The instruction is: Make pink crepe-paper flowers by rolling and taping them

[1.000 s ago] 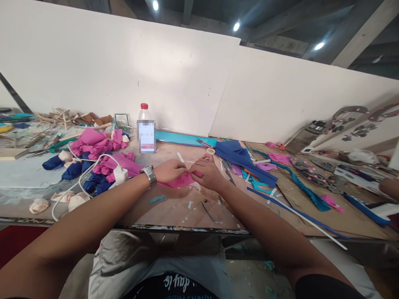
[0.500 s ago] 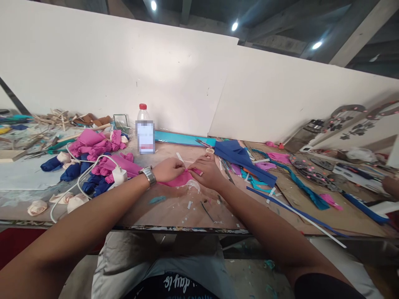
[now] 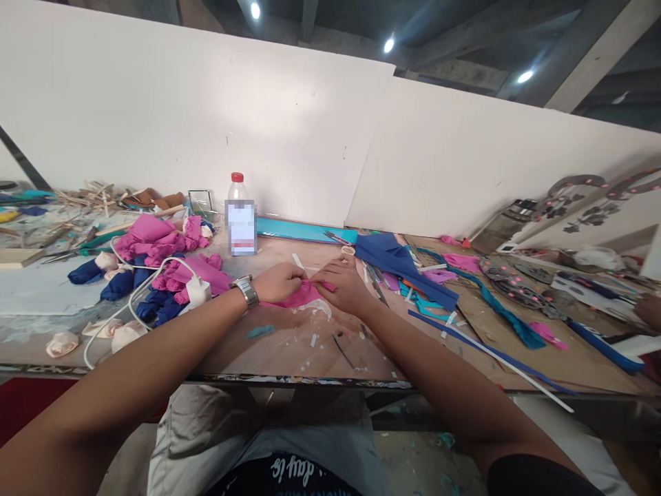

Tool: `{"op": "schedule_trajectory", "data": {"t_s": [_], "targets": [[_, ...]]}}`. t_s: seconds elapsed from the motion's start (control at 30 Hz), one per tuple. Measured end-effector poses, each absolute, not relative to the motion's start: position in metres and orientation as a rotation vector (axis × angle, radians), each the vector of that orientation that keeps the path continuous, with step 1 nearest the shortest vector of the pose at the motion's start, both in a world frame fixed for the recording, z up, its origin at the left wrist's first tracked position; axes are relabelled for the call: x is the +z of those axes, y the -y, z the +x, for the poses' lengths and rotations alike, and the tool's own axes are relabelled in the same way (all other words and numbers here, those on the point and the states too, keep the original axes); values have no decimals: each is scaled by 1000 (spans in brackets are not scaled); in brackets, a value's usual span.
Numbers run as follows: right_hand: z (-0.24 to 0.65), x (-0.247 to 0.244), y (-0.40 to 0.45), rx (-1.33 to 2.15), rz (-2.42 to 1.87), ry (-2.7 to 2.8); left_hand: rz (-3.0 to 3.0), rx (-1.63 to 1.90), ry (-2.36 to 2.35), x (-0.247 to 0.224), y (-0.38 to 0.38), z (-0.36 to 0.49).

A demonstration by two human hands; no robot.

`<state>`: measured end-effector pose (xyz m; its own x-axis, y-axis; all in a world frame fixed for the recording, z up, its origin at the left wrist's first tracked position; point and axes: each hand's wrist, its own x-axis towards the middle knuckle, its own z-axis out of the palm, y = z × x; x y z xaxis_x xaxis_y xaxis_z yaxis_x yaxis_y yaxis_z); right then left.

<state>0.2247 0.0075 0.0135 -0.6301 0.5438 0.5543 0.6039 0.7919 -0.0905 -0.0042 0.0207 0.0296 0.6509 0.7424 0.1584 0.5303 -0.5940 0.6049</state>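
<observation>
Both hands meet over a strip of pink crepe-like material (image 3: pixel 304 295) low above the table. My left hand (image 3: pixel 281 282), with a metal watch at the wrist, pinches its upper edge. From the other side my right hand (image 3: pixel 343 284) grips the same strip, its fingertips close to the left ones. A bit of pink shows between the right fingers. The pink strip hangs flat toward me, with a whitish patch (image 3: pixel 321 310) on the table just below it. Whether the strip is paper or cloth I cannot tell.
Left of my hands lie crumpled pink bundles (image 3: pixel 149 238), dark blue rolls (image 3: pixel 116 284) and a white charger (image 3: pixel 199 291) with its cable. A red-capped bottle (image 3: pixel 237 189) stands behind. Scissors (image 3: pixel 338 238), blue sheets (image 3: pixel 387 256) and a long white stick (image 3: pixel 516 365) are to the right.
Very little differs. My hands stay in the same place on the pink strip, and the pink piece between the right fingers has shifted slightly.
</observation>
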Motion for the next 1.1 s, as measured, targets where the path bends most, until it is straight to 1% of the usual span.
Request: {"op": "schedule_trajectory", "data": {"t_s": [0.37,0.8,1.1], "targets": [[228,18,-8,-183,-881,2396,2409,525,-1113,28,-26,-7],[227,15,-9,-202,-894,2368,2374,603,-1155,29,-21,-5],[223,20,-4,-257,-875,2344,2304,672,-1024,29,-17,-3]]}}
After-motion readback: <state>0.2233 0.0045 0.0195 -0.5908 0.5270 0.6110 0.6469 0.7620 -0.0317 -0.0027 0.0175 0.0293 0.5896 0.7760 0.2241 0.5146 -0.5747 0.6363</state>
